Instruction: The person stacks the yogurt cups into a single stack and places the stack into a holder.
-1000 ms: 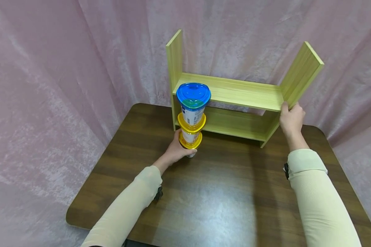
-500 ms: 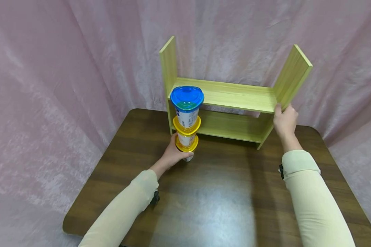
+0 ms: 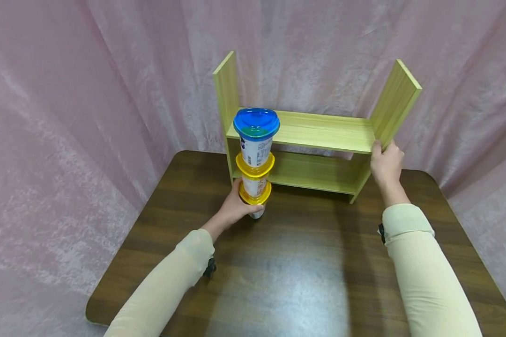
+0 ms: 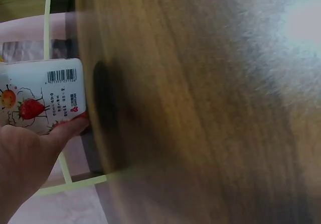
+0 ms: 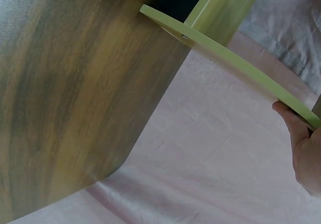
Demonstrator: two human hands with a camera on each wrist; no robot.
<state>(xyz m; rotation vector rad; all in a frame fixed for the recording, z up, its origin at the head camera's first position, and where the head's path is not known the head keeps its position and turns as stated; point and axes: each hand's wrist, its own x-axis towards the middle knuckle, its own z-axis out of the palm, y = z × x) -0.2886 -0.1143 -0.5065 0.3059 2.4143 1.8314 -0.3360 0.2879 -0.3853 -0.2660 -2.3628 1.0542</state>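
Note:
In the head view, my left hand (image 3: 235, 204) grips the lowest cup (image 3: 258, 213) of an upright stack of three lidded cups. The top cup (image 3: 255, 150) is white under a blue lid (image 3: 256, 122); the two below wear yellow lids (image 3: 255, 166). Strawberries and a barcode show on the held cup (image 4: 42, 96) in the left wrist view, its base close to the tabletop with a shadow beside it. Behind the stack stands a two-level wooden shelf (image 3: 324, 131). My right hand (image 3: 388, 164) holds that shelf's right side panel (image 3: 396, 103), thumb on the front face.
The shelf stands near the back of a dark brown wooden table (image 3: 295, 252) with rounded corners. Pink curtains (image 3: 152, 70) hang behind and around it. The stack is in front of the shelf's left end.
The stack in my left hand has risen slightly and shifted a little right relative to the shelf. My right hand keeps its hold on the panel. The head view has shifted slightly.

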